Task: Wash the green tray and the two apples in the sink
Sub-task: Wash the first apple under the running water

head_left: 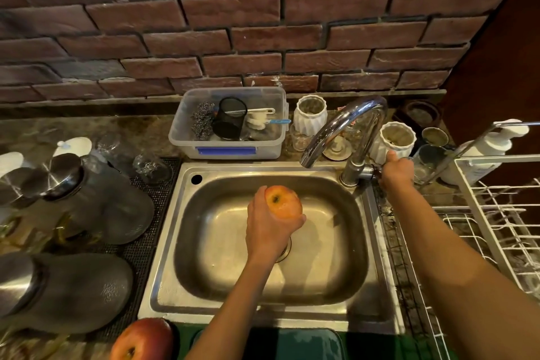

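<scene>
Plainly, much of the task's gear is cut off at the bottom edge: the green tray (309, 343) shows only as a dark green strip below the sink's front rim, partly hidden under the left forearm, so its long axis and full shape cannot be told. The second apple (143, 339) sits just left of that strip, its lower part out of frame, with one dimpled end facing up toward the camera.

The left hand (268, 225) holds the first apple (284, 202) above the basin of the steel sink (222, 242), fingers curled round its underside and thumb up its left side. That apple's dark dimple tilts up and toward the back-left; whether it is the stem or blossom end is hard to make out. The drain is mostly hidden behind the wrist.

The right hand (396, 171) is at the faucet's (347, 128) side handle — thumb raised, the other fingers hidden behind the knuckles, so the grip itself cannot be confirmed. The spout curves toward the basin; no clear stream of water can be made out.

Behind the sink a clear plastic tub (230, 143) holds a black mesh cup, scourers and brushes. On the counter to the right stands a white wire dish rack (496, 213), cut off by the frame.
</scene>
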A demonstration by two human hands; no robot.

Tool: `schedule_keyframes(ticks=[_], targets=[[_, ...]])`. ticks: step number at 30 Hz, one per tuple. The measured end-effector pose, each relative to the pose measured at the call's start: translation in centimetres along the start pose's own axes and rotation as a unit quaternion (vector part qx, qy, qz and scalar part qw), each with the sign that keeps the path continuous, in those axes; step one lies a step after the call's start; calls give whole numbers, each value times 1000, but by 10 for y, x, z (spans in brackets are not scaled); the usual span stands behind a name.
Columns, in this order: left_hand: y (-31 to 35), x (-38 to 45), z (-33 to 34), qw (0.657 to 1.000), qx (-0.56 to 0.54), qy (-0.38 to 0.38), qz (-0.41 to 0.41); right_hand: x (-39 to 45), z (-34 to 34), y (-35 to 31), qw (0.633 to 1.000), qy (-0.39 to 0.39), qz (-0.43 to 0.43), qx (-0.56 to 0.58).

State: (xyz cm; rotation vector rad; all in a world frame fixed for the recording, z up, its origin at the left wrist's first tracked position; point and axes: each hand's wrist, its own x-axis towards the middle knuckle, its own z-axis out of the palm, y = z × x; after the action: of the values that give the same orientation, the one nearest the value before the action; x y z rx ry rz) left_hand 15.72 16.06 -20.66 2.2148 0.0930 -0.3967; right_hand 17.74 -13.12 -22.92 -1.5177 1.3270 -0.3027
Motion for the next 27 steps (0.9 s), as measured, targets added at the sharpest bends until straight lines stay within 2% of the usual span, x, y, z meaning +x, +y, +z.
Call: schedule_keyframes(ticks=[17, 20, 22, 23, 24, 26, 27], targets=[[-1, -8, -4, 992, -120, -30, -22, -4, -3, -2, 999, 4, 36, 26], [0, -10, -5, 981, -178, -57, -42, -29, -3, -5, 997, 62, 27, 23], [-1, -12, -6, 963, -250, -86, -58, -61, 2, -2, 994, 97, -40, 8], [-2, -13, -6, 947, -295, -106, -71, -82, 7, 2, 994, 69, -83, 15], [-4, -13, -4, 926, -344, -131, -88, -103, 14, 9, 993, -3, -116, 40], [-5, -13, 1, 873, -440, -168, -124, -147, 27, 24, 967, -205, -126, 85], [-7, -14, 4, 856, -469, -175, -132, -164, 33, 30, 947, -286, -123, 74]])
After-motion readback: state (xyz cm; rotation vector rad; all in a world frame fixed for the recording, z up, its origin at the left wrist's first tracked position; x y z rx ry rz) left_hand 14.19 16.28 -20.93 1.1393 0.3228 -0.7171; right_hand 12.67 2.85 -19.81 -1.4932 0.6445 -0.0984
